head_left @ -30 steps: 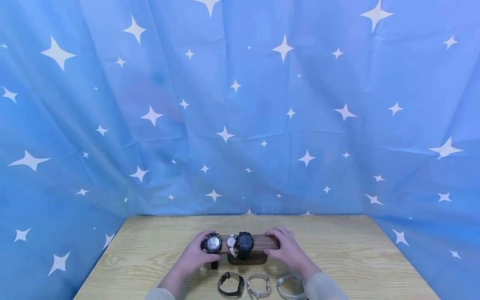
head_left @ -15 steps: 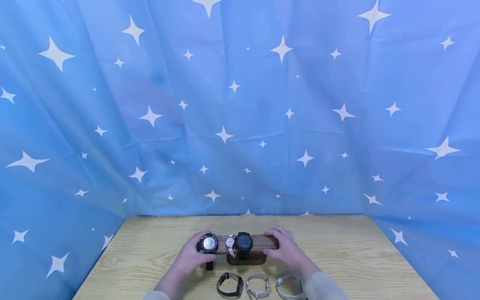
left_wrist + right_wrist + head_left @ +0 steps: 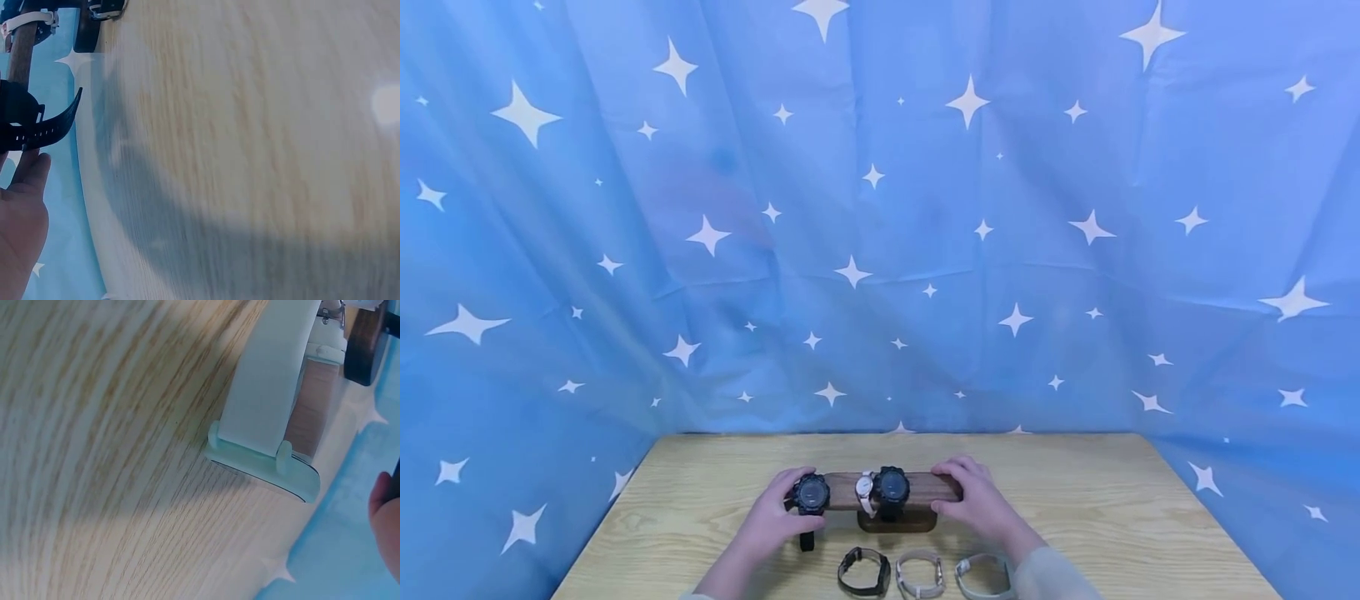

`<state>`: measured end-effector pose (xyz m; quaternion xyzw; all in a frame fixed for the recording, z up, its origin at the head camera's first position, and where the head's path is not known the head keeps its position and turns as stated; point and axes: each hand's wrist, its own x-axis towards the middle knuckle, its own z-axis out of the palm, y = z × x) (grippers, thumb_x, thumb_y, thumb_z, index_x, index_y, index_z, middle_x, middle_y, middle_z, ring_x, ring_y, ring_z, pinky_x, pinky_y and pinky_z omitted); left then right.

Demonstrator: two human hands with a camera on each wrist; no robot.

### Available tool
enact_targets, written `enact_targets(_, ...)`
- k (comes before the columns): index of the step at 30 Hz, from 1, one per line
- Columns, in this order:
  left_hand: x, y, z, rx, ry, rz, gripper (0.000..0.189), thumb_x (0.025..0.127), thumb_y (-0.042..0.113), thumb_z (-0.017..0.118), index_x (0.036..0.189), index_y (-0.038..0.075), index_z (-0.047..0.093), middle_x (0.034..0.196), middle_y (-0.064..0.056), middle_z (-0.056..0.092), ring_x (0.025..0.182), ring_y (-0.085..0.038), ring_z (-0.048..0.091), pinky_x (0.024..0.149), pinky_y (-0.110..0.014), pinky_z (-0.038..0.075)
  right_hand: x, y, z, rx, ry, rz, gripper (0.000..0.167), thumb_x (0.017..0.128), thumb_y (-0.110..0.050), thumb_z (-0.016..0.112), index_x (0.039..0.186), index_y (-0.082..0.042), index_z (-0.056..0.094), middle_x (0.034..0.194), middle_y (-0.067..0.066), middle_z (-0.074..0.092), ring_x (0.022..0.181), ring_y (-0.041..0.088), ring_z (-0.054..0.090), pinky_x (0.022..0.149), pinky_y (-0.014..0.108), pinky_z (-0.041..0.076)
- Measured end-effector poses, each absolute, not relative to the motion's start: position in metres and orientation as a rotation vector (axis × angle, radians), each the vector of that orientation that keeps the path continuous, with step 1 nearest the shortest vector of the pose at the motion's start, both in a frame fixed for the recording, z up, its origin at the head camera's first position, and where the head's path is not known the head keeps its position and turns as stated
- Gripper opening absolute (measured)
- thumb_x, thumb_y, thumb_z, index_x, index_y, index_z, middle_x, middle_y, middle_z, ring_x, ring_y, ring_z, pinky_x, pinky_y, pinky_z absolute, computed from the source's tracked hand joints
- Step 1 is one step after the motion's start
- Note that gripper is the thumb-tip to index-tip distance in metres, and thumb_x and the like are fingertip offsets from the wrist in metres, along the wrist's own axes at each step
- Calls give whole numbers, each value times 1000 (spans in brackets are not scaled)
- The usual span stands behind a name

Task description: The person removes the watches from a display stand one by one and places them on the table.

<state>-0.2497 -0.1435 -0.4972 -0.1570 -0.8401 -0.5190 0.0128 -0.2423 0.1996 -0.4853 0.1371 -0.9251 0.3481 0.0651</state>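
In the head view, your left hand (image 3: 771, 518) grips the left black watch (image 3: 812, 494), thumb on the near side and fingers on the far side. That watch sits at the left end of the wooden bar (image 3: 844, 492), dial up, its loose strap end hanging down. The bar's long axis runs left to right, straight between your hands; your right hand (image 3: 981, 502) holds its right end, thumb in front. So the watch lies right at your left hand and a bar's length from your right. Toward the bar's middle, just beside each other, sit the white-strapped watch (image 3: 864, 485) and the second black watch (image 3: 892, 485). Nearer you, three bands stand in a row on the tabletop (image 3: 1112, 517), the pale green one (image 3: 988, 594) just beside your right forearm.

In the left wrist view, your left thumb lies close by the left black watch, whose strap is unfastened, with its free end curving away from the bar. You cannot tell here how far the watch overlaps the bar's end.

In the right wrist view, only part of your right hand shows at the edge, touching something dark; its grip cannot be told from there. The pale green band stands well apart from it.
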Motion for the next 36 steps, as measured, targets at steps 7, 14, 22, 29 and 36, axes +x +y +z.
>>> enact_targets(7, -243, -153, -503, -541, -2592, -1648, 71, 65, 18, 85, 128, 9, 54, 126, -10, 48, 108, -26, 53, 96, -46, 43, -239, 196, -485, 437, -2756, 1043, 48, 74, -35, 77, 117, -21, 62, 120, 2, 52, 111, 32, 42, 85, 48, 41)
enact_targets(14, -232, -160, -506, -528, -2651, -1574, 78, 68, 26, 83, 136, 9, 48, 129, -11, 44, 110, -27, 51, 94, -46, 43, -243, 191, -486, 427, -2781, 1072, 48, 75, -36, 77, 118, -22, 61, 122, -1, 50, 114, 31, 41, 87, 49, 40)
enact_targets(22, -223, -162, -512, -557, -2685, -1570, 77, 69, 29, 82, 136, 10, 49, 129, -12, 44, 111, -29, 50, 92, -44, 45, -241, 192, -483, 404, -2789, 1085, 46, 75, -34, 77, 118, -23, 61, 122, 0, 50, 114, 33, 40, 87, 49, 40)
enact_targets(29, -222, -164, -520, -626, -2733, -1574, 75, 69, 31, 82, 135, 10, 50, 130, -13, 44, 109, -30, 51, 88, -44, 44, -239, 192, -480, 378, -2803, 1100, 47, 76, -35, 77, 118, -23, 61, 124, 3, 49, 116, 34, 39, 88, 51, 39)
enact_targets(36, -220, -166, -530, -723, -2748, -1559, 74, 70, 30, 81, 134, 10, 50, 125, -8, 46, 105, -25, 51, 84, -33, 45, -238, 193, -480, 389, -2809, 1095, 47, 77, -35, 76, 119, -21, 61, 124, 3, 49, 114, 35, 40, 87, 51, 40)
